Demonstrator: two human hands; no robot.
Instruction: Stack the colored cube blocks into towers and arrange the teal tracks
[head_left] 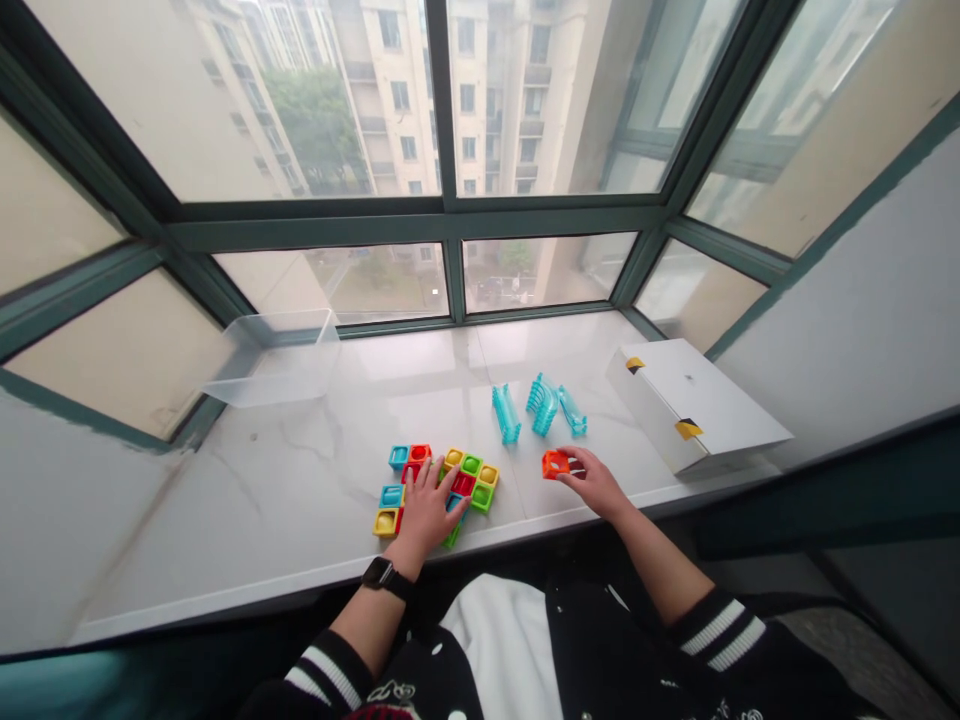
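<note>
A cluster of joined square toy tiles (469, 475) in blue, red, yellow, green and orange lies on the white marble sill (300, 480). My left hand (426, 510), a dark watch on its wrist, rests flat on the cluster with fingers spread. To the right, my right hand (592, 478) pinches a single orange tile (555, 463) just above or on the sill; I cannot tell which. Three turquoise ribbed track pieces (540, 405) lie just beyond the hands.
A clear plastic bin (274, 360) stands at the back left of the sill. A white cardboard box (694, 405) with yellow-black tape marks lies at the right. Window glass and green frames close off the far side. The sill's front edge runs just under my wrists.
</note>
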